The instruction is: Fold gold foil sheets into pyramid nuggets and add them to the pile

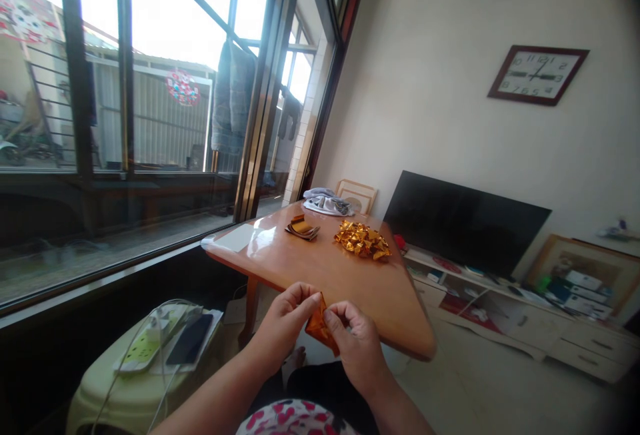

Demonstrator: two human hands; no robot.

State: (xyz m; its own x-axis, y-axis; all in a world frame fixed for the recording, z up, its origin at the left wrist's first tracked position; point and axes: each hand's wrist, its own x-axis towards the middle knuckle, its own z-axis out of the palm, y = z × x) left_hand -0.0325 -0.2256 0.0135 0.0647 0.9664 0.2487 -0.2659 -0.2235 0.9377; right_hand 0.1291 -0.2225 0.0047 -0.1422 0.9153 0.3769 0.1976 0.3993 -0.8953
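One piece of orange foil (pixel 320 330), held at the near edge of the table (pixel 280 263): long axis slants from its upper tip, pinched by the left hand's (pixel 290 315) fingers, down beside the right hand (pixel 356 342), whose thumb and fingers grip its right side.

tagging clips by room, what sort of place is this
Probably a home's living room: a wide black flat-screen television, a brown-framed white wall clock and a glossy brown wooden table suggest it.

The fingers (pixel 338 330) partly hide the orange foil (pixel 319 328), and the bottom edge cuts off the pale stool (pixel 131 395).
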